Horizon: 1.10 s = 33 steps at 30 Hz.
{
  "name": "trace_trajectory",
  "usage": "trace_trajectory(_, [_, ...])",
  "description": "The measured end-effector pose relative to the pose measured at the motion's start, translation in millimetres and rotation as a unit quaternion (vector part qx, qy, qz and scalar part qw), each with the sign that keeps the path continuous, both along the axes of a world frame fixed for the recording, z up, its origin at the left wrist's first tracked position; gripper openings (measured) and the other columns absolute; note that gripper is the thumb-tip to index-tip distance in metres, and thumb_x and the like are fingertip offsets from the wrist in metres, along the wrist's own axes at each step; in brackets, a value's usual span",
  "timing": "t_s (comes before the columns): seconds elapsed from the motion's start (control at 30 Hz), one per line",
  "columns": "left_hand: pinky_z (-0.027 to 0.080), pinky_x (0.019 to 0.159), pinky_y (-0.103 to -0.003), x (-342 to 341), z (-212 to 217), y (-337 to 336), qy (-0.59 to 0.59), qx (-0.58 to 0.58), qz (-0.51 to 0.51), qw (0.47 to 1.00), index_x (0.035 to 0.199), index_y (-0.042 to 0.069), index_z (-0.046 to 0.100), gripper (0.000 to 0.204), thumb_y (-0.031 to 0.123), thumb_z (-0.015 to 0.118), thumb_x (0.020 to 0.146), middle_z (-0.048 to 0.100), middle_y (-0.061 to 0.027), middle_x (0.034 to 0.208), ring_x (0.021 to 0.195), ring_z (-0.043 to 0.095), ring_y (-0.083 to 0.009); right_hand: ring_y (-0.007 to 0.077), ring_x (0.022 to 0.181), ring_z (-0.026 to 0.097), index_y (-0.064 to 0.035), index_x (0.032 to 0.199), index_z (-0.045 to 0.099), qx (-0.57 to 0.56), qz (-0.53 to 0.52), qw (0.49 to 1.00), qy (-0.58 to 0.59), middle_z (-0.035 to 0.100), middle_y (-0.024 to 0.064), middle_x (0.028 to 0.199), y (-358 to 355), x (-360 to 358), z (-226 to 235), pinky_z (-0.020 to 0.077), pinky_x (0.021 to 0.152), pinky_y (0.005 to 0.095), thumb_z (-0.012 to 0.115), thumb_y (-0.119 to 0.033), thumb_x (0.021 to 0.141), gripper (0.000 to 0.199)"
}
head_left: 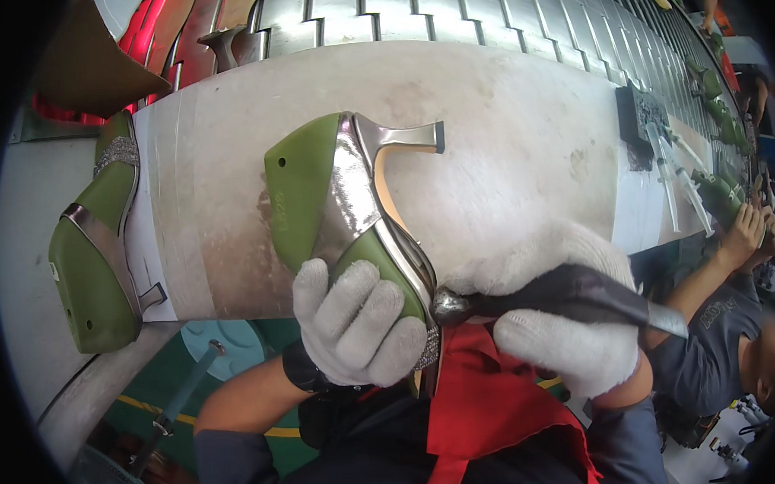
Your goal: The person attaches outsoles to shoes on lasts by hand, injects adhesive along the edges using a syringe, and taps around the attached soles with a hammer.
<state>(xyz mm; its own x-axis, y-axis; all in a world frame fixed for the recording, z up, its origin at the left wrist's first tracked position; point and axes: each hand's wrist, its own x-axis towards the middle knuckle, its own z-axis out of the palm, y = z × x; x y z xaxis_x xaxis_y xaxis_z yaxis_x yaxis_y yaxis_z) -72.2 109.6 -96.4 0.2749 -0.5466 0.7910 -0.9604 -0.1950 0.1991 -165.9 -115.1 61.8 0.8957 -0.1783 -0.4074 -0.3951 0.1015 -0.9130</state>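
Note:
My left hand [361, 321], in a pale knitted glove, wraps its fingers round the toe part of a high-heeled shoe [351, 196]. Metallic silver straps, a glittery band and a slim heel cover a green last in this shoe, which lies on its side with the heel pointing right. A hand tool [550, 302] with a dark wrapped middle is gripped in my gloved right hand [574, 351]. Its rounded metal end touches or nearly touches the sole edge beside my left fingers; a flat metal end sticks out to the right. I cannot tell the tool's exact kind.
Another shoe on a green last [94, 246] lies at the left end of the pale worktable [520, 115]. Syringes [674, 177] sit by a dark block [640, 123] at right. Beyond runs a metal slat conveyor [446, 6]. A co-worker's hands [746, 231] handle a green last at far right.

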Motion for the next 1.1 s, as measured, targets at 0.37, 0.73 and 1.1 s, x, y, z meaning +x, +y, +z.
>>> trace_trajectory(0.37, [0.045,0.120,-0.064,-12.3,-9.1,-17.7,0.011,-0.064,0.053,0.997,0.139,0.019,0.053,0.052,0.019,0.082,0.096,0.056,-0.0033,0.129,0.116,0.065,-0.0209,0.0391,0.111,0.078,0.0101,0.123,0.065,0.092,-0.038,0.994,0.033,0.077,0.0315,0.123,-7.3,55.2,-21.9,0.0642,0.101,0.0499,0.077,-0.001,0.092,0.035])
trace_trajectory(0.73, [0.046,0.109,-0.059,-9.9,2.0,-12.8,0.042,-0.045,0.006,0.998,0.149,0.022,0.051,0.054,0.031,0.074,0.101,0.055,-0.0003,0.132,0.119,0.061,-0.0190,0.0288,0.124,0.074,0.0063,0.140,0.066,0.164,-0.105,0.980,-0.050,0.075,0.0204,0.134,14.0,54.1,-30.6,0.0590,0.108,0.0419,0.070,0.000,0.105,0.035])
trace_trajectory(1.1, [0.028,0.130,-0.075,-4.3,19.6,-13.8,0.041,0.038,0.008,0.998,0.122,0.020,0.056,0.036,0.023,0.079,0.095,0.057,-0.0078,0.125,0.119,0.065,-0.0292,0.0190,0.084,0.076,0.0013,0.127,0.067,-0.139,-0.186,0.956,-0.180,0.077,0.0216,0.118,-11.0,57.9,5.0,0.0597,0.070,0.0279,0.049,-0.038,0.119,0.043])
